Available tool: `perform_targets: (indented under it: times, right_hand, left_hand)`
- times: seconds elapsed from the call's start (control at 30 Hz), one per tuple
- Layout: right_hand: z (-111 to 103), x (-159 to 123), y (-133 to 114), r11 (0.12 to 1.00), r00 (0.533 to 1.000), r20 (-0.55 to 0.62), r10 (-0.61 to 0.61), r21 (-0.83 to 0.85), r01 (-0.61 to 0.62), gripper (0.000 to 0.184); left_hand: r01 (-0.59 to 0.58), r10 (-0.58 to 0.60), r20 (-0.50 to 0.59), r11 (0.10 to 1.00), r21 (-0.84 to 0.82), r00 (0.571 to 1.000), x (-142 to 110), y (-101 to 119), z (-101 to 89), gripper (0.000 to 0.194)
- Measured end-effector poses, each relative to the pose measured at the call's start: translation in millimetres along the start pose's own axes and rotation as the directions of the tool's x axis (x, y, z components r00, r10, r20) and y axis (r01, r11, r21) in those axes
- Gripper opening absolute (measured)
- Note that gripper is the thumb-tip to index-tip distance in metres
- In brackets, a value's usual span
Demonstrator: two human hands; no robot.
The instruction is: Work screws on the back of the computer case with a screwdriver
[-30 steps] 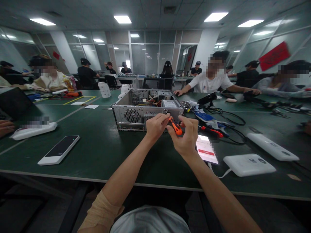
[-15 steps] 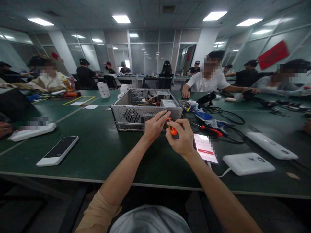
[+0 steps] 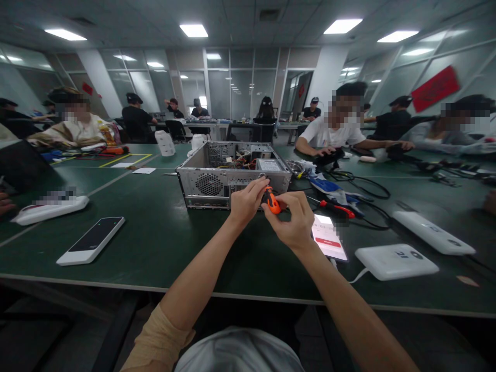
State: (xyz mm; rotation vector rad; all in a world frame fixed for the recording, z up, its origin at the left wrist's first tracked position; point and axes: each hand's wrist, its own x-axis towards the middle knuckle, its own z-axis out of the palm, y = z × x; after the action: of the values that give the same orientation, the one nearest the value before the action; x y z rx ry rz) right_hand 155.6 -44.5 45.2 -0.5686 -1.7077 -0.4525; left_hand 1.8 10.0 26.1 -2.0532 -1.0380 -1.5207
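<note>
An open metal computer case (image 3: 242, 190) lies on the table with its perforated rear panel towards me; wires and a silver drive box show inside. My right hand (image 3: 292, 217) pinches the orange and black handle of a screwdriver (image 3: 273, 201) between thumb and fingers. The tool points forward at the panel's upper right. My left hand (image 3: 247, 201) is closed at the front end of the screwdriver, fingertips together beside its shaft and close to the panel. These fingers hide the screwdriver's tip and whatever it touches.
Right of the case lie a red-handled screwdriver (image 3: 341, 208), blue-white gloves (image 3: 333, 190) and black cables. Nearer me are a lit phone (image 3: 329, 237) and white power banks (image 3: 397, 262). Another white device (image 3: 92, 241) lies left. A co-worker (image 3: 333, 129) sits opposite, hands on a dark object.
The right hand's fingers have shifted around the screwdriver handle, which now shows more of its length. My left hand stays nearly still. The co-worker opposite has moved a hand onto the dark object.
</note>
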Motion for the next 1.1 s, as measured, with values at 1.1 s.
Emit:
perform_targets:
  times: [1.1]
  right_hand:
    - [-1,-2,-1,0.998,0.999,-0.032,0.013,0.060,-0.011,0.028]
  left_hand:
    - [-0.023,0.016,-0.068,0.995,-0.102,0.998,1,10,-2.4,0.033]
